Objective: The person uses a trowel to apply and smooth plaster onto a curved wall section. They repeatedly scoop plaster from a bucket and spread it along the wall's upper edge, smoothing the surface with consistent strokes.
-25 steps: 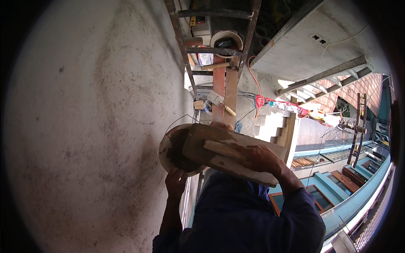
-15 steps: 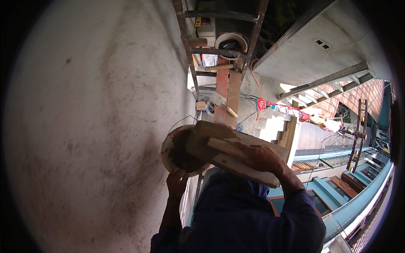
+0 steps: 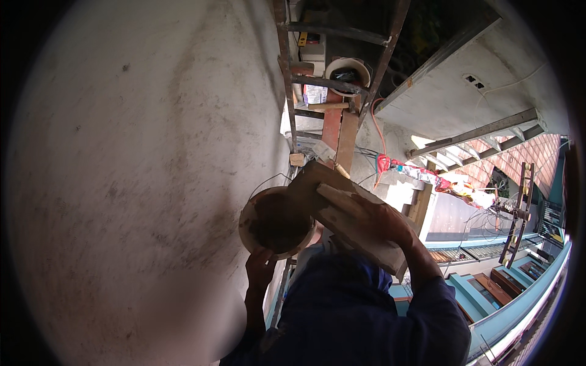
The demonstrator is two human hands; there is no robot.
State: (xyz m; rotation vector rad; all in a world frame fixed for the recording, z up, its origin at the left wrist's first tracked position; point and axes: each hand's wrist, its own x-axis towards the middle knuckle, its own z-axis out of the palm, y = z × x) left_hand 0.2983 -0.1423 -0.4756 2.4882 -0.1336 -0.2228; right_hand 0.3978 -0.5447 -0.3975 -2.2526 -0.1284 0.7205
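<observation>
My right hand [image 3: 386, 223] is closed around the handle of a large wooden plastering float [image 3: 349, 235]. The float's far end juts over the right rim of a round, pale bucket [image 3: 246, 230]. Dark, wet-looking mortar [image 3: 276, 223] covers the bucket's inside. At the near rim, my left hand [image 3: 261, 268] grips the bucket's edge with bent fingers. A thin wire bail arches up from the bucket's far side.
A rough plastered wall [image 3: 146, 152] fills the left side. Ahead stands a metal ladder [image 3: 329, 82], with another bucket [image 3: 364, 72] beyond it. Planks [image 3: 347, 137], a trowel [image 3: 342, 171] and a hammer [image 3: 329, 106] lie past my bucket. Bright fabric [image 3: 421, 174] hangs at right.
The float has shifted right relative to the bucket and tilted more steeply, uncovering more of the mortar. My left hand stays at the rim. The whole view has shifted slightly.
</observation>
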